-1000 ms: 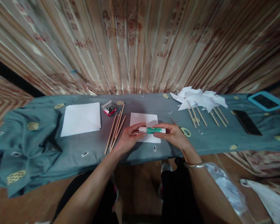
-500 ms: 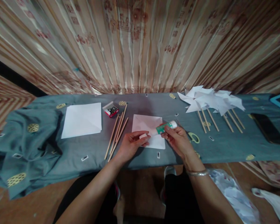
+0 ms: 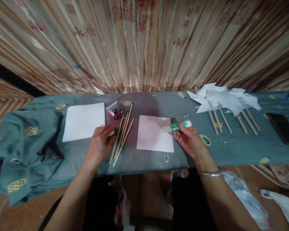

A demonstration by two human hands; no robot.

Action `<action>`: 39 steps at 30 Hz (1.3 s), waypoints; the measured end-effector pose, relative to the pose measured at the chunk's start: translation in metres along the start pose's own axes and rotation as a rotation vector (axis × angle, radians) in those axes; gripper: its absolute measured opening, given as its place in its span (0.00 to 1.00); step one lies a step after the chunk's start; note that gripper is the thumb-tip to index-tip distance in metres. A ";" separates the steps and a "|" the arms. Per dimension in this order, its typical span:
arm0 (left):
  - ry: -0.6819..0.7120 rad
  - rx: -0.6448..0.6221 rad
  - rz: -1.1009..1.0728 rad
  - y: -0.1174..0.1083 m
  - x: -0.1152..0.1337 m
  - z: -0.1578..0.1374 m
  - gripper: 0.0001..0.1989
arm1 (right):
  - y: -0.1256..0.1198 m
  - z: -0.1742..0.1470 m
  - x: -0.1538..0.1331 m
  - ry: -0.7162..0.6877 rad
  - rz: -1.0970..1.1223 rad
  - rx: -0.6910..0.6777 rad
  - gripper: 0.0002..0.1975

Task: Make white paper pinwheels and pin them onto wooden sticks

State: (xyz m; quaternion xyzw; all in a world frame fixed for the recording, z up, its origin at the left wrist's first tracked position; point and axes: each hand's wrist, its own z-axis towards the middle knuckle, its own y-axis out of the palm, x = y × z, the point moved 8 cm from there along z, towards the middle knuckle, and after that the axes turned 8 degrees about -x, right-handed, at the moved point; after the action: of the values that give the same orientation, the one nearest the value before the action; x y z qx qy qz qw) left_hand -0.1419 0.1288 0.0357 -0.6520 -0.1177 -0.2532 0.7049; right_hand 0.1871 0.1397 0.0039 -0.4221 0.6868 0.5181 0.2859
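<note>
My right hand (image 3: 188,139) holds a green and white glue stick (image 3: 175,127) between thumb and fingers, its pale end pointing left over the right edge of a white paper square (image 3: 154,134). Faint crease lines run across that square, which lies flat. My left hand (image 3: 100,142) is closed beside the wooden sticks (image 3: 120,141), near the front corner of a stack of white paper (image 3: 84,122). A small whitish piece, seemingly the glue stick cap (image 3: 112,132), shows at its fingertips.
An open red box of pins (image 3: 116,112) stands behind the sticks. To the right lie scissors with a light green handle (image 3: 205,140), several white paper pinwheels (image 3: 221,99) on sticks and a dark phone (image 3: 283,129). Bunched cloth (image 3: 29,144) covers the left end.
My left hand has moved left from the glue stick, across the sticks. My right hand has shifted slightly right with the glue stick, leaving the paper square more exposed.
</note>
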 end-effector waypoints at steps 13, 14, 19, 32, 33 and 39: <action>0.360 0.024 -0.005 0.031 0.097 0.001 0.16 | 0.011 0.010 -0.003 -0.127 -0.270 0.039 0.19; 0.394 -0.052 -0.019 0.045 0.109 -0.001 0.16 | 0.012 0.010 -0.003 -0.126 -0.296 0.043 0.20; 0.404 -0.249 0.004 0.088 0.132 -0.008 0.20 | 0.012 0.010 0.000 -0.140 -0.414 0.061 0.20; 0.357 -0.299 0.050 0.098 0.133 -0.003 0.22 | 0.023 0.004 -0.001 -0.178 -0.665 -0.052 0.12; 0.358 -0.297 0.050 0.098 0.133 -0.003 0.22 | 0.022 0.004 0.000 -0.178 -0.691 -0.056 0.12; 0.353 -0.301 0.046 0.098 0.134 -0.002 0.24 | 0.021 0.002 -0.002 -0.239 -0.925 0.005 0.14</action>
State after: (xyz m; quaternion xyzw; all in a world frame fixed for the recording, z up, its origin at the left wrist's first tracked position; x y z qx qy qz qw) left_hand 0.0204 0.1014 0.0175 -0.6979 0.0616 -0.3619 0.6150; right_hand 0.1695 0.1443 0.0147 -0.6203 0.3902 0.3797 0.5646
